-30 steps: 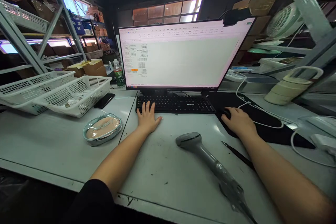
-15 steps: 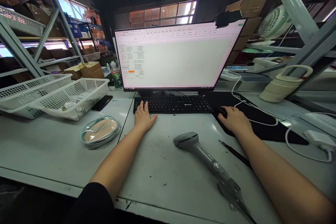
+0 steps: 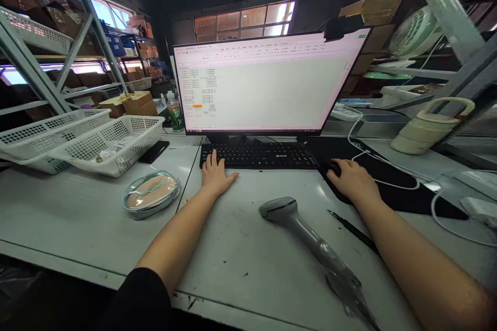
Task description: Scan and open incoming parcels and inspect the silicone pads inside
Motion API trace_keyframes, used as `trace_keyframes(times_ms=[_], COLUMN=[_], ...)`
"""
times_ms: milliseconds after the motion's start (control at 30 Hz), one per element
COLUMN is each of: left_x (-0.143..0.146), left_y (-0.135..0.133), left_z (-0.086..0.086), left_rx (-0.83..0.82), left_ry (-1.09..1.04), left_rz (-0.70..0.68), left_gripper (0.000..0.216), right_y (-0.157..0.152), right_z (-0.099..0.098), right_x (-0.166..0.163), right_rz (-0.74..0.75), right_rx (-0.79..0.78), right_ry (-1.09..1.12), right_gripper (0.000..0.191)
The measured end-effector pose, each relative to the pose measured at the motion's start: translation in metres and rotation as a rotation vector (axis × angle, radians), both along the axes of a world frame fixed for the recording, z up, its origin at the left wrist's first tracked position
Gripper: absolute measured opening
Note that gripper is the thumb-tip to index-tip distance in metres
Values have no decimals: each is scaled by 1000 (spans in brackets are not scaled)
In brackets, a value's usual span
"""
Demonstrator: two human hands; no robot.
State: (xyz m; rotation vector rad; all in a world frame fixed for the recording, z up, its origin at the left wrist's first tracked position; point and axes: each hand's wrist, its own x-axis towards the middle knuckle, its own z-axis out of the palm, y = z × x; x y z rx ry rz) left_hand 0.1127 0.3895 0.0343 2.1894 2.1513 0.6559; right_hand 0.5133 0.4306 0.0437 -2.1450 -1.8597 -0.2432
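Resting flat and open, my left hand (image 3: 215, 178) lies at the centre of the frame with its fingertips on the left end of the black keyboard (image 3: 267, 155), palm down on the table (image 3: 77, 212). My right hand (image 3: 351, 182), right of centre, is curled over the mouse (image 3: 332, 167). Only a dark sliver of the mouse shows past my fingers, so I cannot make out its shape or buttons. It sits on a black mat (image 3: 399, 191).

The text on the monitor (image 3: 267, 88) is too small to read; I can tell only rows of entries at its left and one orange cell. A dark object clipped to its upper right corner is unclear. The scanner (image 3: 289, 214) lies in the lower middle between my forearms. Its handle is wrapped in clear film and runs off the bottom edge. A pen (image 3: 351, 228) lies just beside my right forearm. A white cable (image 3: 384, 163) loops across the mat and is cut off at the right edge.

The table is pale grey, scuffed and flecked with dark specks. On its left side stand white mesh baskets (image 3: 116, 147), an oval clear case (image 3: 150, 194) and a phone (image 3: 154, 151). Metal shelving, cardboard boxes and a fan (image 3: 415, 33) fill the dim room around it.
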Motion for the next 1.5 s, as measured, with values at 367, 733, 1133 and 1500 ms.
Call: trace_keyframes(times_ms=[367,733,1133,1500], left_x=[0,0,-2,-4], left_y=[-1,-1,-1,3], left_z=[-1,-1,-1,-3], left_rx=[-9,-19,6,154], left_ry=[-4,-3,-17,-162], left_rz=[8,5,0,71], left_gripper=[80,79,78,81], right_y=[1,1,0,-2], right_z=[-2,-4,-1,2], right_x=[2,2,1,-2], right_rz=[5,13,3,0], right_rx=[2,13,-1,12], right_ry=[-33,-33,-3,11], right_gripper=[52,50,53,57])
